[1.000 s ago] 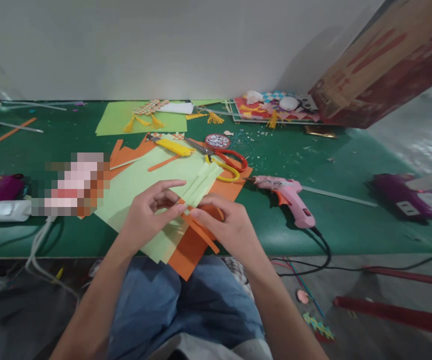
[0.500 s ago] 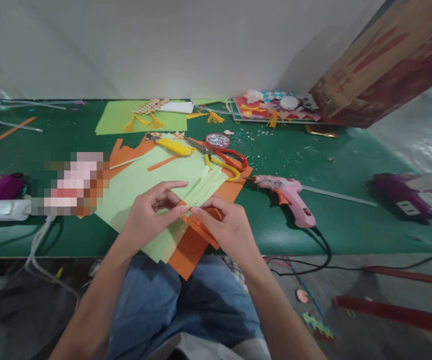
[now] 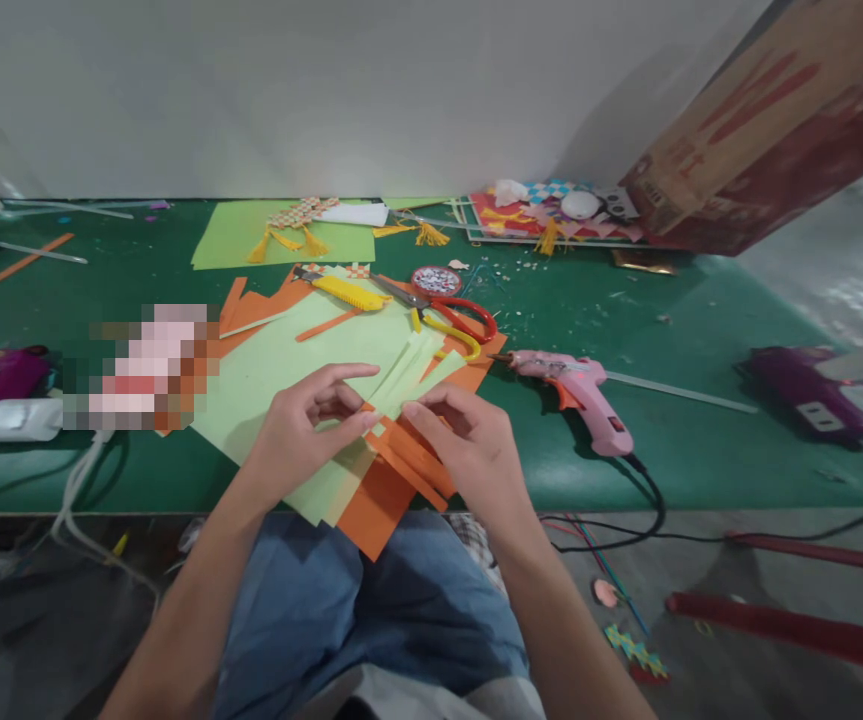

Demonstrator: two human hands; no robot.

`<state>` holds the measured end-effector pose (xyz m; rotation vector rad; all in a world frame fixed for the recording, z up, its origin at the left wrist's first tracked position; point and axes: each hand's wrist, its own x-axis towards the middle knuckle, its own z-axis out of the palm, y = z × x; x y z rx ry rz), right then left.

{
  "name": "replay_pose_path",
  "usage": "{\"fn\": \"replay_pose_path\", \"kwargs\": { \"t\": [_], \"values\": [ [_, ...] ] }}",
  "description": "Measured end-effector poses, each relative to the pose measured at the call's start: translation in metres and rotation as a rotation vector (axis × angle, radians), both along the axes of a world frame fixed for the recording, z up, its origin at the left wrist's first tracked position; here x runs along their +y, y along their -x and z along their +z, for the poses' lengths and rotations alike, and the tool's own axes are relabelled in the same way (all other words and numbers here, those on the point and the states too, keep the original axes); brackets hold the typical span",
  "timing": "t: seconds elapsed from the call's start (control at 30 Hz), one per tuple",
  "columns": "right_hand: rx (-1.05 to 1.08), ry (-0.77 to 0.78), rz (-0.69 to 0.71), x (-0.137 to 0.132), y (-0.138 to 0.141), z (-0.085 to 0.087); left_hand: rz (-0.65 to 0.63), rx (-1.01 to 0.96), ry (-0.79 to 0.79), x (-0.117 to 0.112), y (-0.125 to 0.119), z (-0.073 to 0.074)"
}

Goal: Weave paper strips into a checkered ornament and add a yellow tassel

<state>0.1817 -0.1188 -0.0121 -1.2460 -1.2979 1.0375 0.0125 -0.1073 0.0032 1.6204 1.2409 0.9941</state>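
Note:
Between my hands is a small weave of paper strips, with pale green strips (image 3: 407,370) fanning out to the back and orange strips (image 3: 410,462) sticking out toward the front right. My left hand (image 3: 318,420) pinches the weave's left edge between thumb and fingers. On the other side, my right hand (image 3: 465,435) is closed on the strips, thumb and index finger pressed on them. Beneath the weave lie light green sheets (image 3: 266,390) and an orange sheet (image 3: 371,515) that juts over the table's front edge.
Behind the hands lie a yellow cutter (image 3: 352,293), scissors (image 3: 468,318) and a round dish of small bits (image 3: 436,281). A pink glue gun (image 3: 570,385) rests at right, its cord hanging off the green table (image 3: 671,440). A cardboard box (image 3: 761,130) stands back right.
My right hand has shifted slightly right, and the green and orange strips are more spread, showing the woven squares between the hands. My left hand has barely moved.

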Motion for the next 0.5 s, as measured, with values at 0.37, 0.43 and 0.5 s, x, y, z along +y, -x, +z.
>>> {"fn": "replay_pose_path", "kwargs": {
  "t": [0.37,0.43,0.5],
  "values": [
    [0.338,-0.198,-0.287,0.012,-0.023,-0.004,-0.005,-0.008,0.009,0.0,0.0,0.0],
    [0.393,-0.219,-0.333,0.013,-0.027,-0.003,-0.012,-0.011,0.013,0.0,0.0,0.0],
    [0.367,-0.194,-0.332,0.013,-0.029,-0.003,-0.013,-0.007,0.012,0.0,-0.001,0.0]
  ]
}}
